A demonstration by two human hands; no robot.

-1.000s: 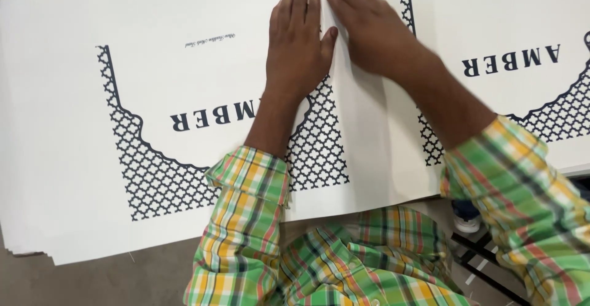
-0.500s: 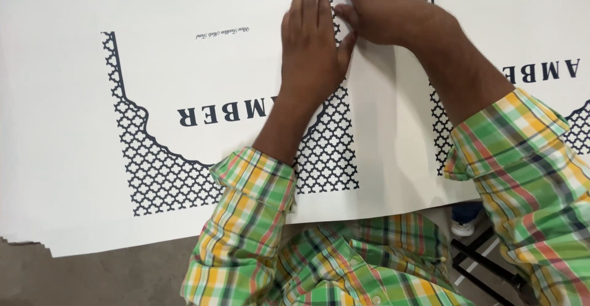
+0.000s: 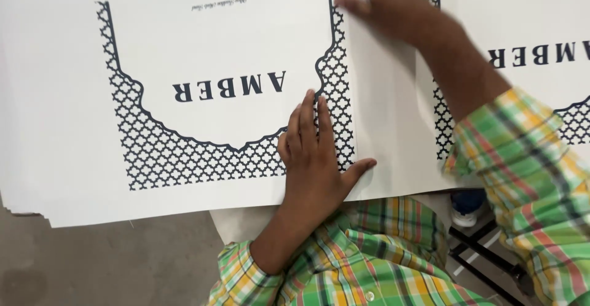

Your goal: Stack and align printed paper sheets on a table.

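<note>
A large white printed sheet (image 3: 203, 35) lies flat on top of a stack, with a dark lattice border and a line of dark lettering. My left hand (image 3: 314, 152) rests flat on the sheet's lower edge, palm down, fingers together and thumb spread, over the lattice pattern. My right hand (image 3: 387, 2) presses flat near the top, on the plain strip between two printed panels, its fingers partly cut off by the frame's top edge. Neither hand holds anything. Both arms wear green, yellow and orange checked sleeves.
Below the sheet, several more white sheets (image 3: 37, 211) show as stacked edges at the lower left. A grey floor (image 3: 110, 263) lies beneath. A dark metal frame (image 3: 485, 263) and a small blue and white object (image 3: 467, 206) show at the lower right.
My left hand has slid down the sheet from near the top to its lower edge. My right hand has stayed near the top. The view has shifted closer and to the right.
</note>
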